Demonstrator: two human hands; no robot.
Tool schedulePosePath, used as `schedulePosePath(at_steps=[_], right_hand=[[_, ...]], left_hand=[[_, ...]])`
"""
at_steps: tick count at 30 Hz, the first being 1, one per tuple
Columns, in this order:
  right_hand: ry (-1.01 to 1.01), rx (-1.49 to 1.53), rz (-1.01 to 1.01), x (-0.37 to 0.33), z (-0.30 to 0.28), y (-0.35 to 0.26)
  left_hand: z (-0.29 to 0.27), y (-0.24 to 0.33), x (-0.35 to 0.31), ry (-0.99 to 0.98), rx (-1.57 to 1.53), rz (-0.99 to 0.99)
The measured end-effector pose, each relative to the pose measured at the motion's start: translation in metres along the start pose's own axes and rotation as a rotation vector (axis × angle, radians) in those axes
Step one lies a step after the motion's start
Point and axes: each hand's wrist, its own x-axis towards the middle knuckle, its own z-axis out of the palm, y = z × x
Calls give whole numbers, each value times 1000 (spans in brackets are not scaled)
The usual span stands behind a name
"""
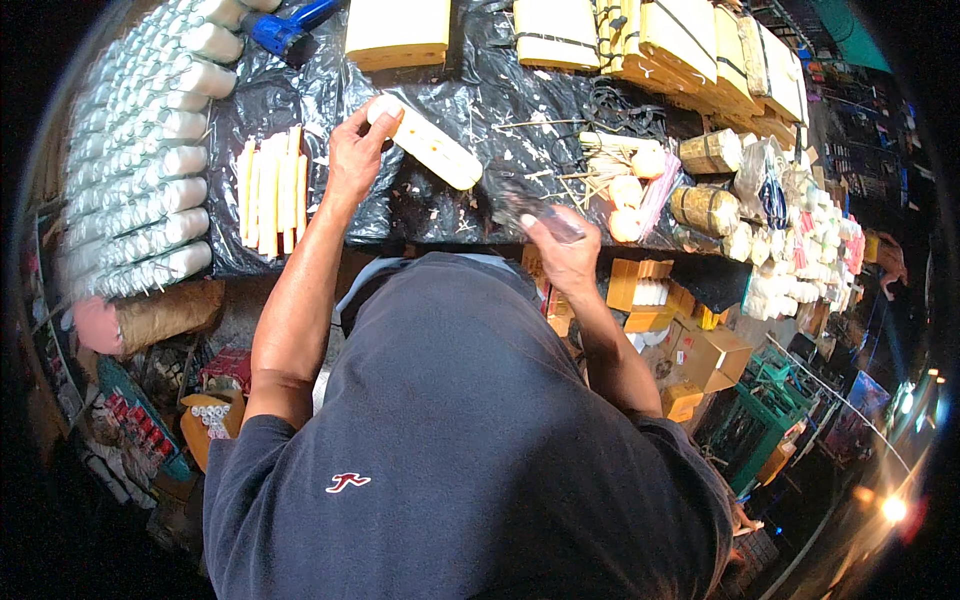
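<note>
Holding a pale bar [437, 150] by its upper end, left hand [360, 150] was closed on it, thumb over that end. Bar slanted down and right from there, free end lying between the hands. Right hand [568, 250] was clenched round a dark tool [557, 227], thumb laid along it; the tool's far end was motion-blurred, so couldn't tell its shape or whether it touched the bar. Under both hands: black plastic sheet [290, 95] with pale scraps strewn over it. Just left of left hand, a row of yellowish sticks [273, 195] lay side by side; farther left, stacked white rolls [185, 160]. Beyond left hand sat a pale yellow block [400, 30], with a blue tool [275, 33] to its left. Beyond right hand, more blocks bound with dark straps [680, 40], plus a loose heap of dark strapping [625, 108] on the near side of them. Right of right hand, peach-coloured round pieces [648, 163] beside pink strands [664, 190], then strapped bundles [705, 208] farther out. Below right hand, past the sheet's edge, an open cardboard box [715, 355]
</note>
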Motion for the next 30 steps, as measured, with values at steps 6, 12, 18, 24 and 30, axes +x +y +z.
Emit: schedulePosePath(at_steps=[6, 12, 18, 24, 30], right_hand=[[79, -224, 107, 72, -12, 108], [270, -867, -355, 80, 20, 48], [-643, 17, 41, 94, 65, -21], [-641, 173, 91, 110, 55, -26], [-616, 130, -25, 139, 43, -18]], left_hand=[[0, 7, -2, -92, -86, -58], [-2, 10, -14, -29, -130, -155], [-9, -14, -18, -149, -126, -10], [-21, -11, -30, -186, -151, 22], [-4, 3, -55, -88, -323, -231]])
